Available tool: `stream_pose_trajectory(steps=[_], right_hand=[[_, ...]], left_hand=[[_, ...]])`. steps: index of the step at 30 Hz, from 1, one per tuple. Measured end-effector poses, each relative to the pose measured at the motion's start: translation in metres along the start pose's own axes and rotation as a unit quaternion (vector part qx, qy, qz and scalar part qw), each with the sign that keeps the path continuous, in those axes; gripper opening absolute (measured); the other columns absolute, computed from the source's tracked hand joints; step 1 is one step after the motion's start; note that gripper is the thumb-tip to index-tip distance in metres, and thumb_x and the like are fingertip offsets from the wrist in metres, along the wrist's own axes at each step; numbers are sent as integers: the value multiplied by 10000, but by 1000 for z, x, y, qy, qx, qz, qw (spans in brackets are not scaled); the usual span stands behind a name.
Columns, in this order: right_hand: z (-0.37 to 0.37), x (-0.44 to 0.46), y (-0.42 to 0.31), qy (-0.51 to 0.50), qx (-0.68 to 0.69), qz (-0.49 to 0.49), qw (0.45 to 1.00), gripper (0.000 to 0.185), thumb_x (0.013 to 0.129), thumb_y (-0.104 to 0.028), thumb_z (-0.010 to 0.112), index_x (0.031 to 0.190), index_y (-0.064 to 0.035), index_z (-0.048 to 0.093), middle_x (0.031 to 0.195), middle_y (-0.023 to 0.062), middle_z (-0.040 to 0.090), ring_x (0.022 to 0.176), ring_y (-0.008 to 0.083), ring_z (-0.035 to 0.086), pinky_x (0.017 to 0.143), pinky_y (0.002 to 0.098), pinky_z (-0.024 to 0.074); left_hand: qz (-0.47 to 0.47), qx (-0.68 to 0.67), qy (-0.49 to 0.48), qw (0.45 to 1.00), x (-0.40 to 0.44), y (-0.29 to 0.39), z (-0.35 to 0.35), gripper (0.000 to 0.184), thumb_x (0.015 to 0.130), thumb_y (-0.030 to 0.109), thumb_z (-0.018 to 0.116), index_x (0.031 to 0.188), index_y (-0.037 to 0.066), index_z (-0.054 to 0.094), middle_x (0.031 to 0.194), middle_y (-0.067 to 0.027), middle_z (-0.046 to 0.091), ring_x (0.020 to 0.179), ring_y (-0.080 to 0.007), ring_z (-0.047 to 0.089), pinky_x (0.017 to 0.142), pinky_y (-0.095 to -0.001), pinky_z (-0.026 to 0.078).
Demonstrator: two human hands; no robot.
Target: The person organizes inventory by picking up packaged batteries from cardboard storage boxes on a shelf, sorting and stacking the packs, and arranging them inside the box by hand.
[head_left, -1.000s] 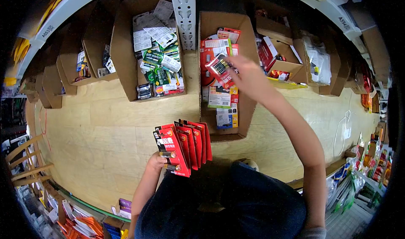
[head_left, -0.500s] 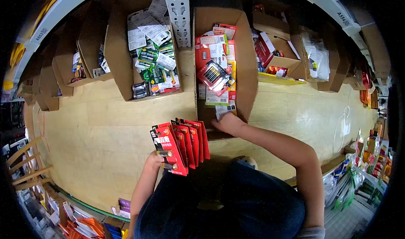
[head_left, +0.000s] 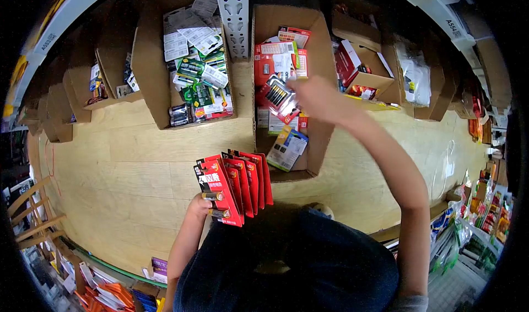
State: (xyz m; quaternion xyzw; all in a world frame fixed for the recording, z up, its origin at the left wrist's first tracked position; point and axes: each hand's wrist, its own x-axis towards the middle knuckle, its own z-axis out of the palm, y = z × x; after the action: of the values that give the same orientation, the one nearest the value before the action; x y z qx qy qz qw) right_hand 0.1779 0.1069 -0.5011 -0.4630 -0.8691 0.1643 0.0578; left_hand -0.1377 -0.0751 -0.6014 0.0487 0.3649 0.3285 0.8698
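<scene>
The left hand is closed on a fan of red battery cards, pinching them at their left side above the wooden floor, near the person's knees; spread like this, the cards probably stay easy to tell apart, with the front one's print and two batteries in view. The right hand is over the middle carton, its fingers partly curled beside a clear-fronted battery pack; blur hides whether they grip it. Below that pack, a blue-and-yellow card lies slanted near the carton's near edge, apparently loose. The carton's raised walls likely keep its mixed packs from sliding onto the floor, while the left carton holds mostly green packs, perhaps to keep kinds apart.
</scene>
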Motion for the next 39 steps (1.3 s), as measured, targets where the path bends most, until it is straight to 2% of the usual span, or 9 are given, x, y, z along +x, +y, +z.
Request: stream_pose_trajectory(steps=[3,8,13,17,27,30,32,34,39], right_hand=[[53,-8,-32,-343,-72,15,937,386,617,-232,672,875,7,511,819,152,558,786,284,557,651,360,465],[109,-43,-40,-125,-160,-178,963,209,630,-142,555,825,-71,580,990,107,501,922,227,462,736,331,392],[117,-48,-23,-141,-165,-226,950,171,560,-180,605,722,-127,595,947,71,530,926,189,466,740,319,356],[80,-50,-25,-200,-134,-227,944,157,574,-158,603,715,-116,550,667,45,562,646,186,574,662,319,397],[10,34,26,79,-283,-64,954,170,655,-83,499,824,-66,519,854,78,526,875,200,512,716,319,422],[34,28,35,-10,-339,-19,941,152,642,-82,513,785,-33,529,889,100,528,918,211,498,745,322,409],[20,12,16,-25,-304,-41,951,135,660,-100,527,769,-22,539,899,111,538,902,243,511,748,336,418],[1,-10,-18,23,68,65,995,152,729,-149,536,813,-23,552,884,105,552,827,206,544,709,307,442],[4,-63,-67,-189,538,159,806,377,804,-241,505,1111,-50,396,910,61,553,738,95,523,578,229,450]], left_hand=[[-1,0,-4,1000,0,0,-1,660,468,44,676,1073,-11,417,959,-133,536,861,-285,534,770,-432,414],[-2,3,2,1000,-4,1,-2,665,464,44,676,1075,-10,419,969,-129,535,876,-276,531,786,-422,407],[-5,7,-1,1000,-1,0,-2,670,461,44,676,1077,-9,421,978,-126,535,890,-268,527,803,-412,400],[-6,12,-7,1000,5,1,-2,673,458,44,676,1079,-8,422,985,-123,534,902,-261,525,816,-404,395],[-17,37,-29,999,6,-2,3,683,450,44,676,1083,-6,425,1004,-116,533,931,-245,518,848,-384,381],[-22,60,-42,997,6,-3,8,686,448,44,677,1085,-6,426,1010,-114,533,940,-240,516,858,-378,377],[-17,80,-51,995,4,-3,16,688,447,44,677,1086,-5,427,1014,-112,533,946,-237,514,865,-374,374],[-15,90,-61,994,2,2,31,690,445,44,677,1087,-5,428,1017,-111,533,952,-233,513,871,-370,371],[-33,129,-42,990,14,4,50,688,438,61,707,1073,1,451,1006,-98,538,931,-213,521,857,-360,382]])
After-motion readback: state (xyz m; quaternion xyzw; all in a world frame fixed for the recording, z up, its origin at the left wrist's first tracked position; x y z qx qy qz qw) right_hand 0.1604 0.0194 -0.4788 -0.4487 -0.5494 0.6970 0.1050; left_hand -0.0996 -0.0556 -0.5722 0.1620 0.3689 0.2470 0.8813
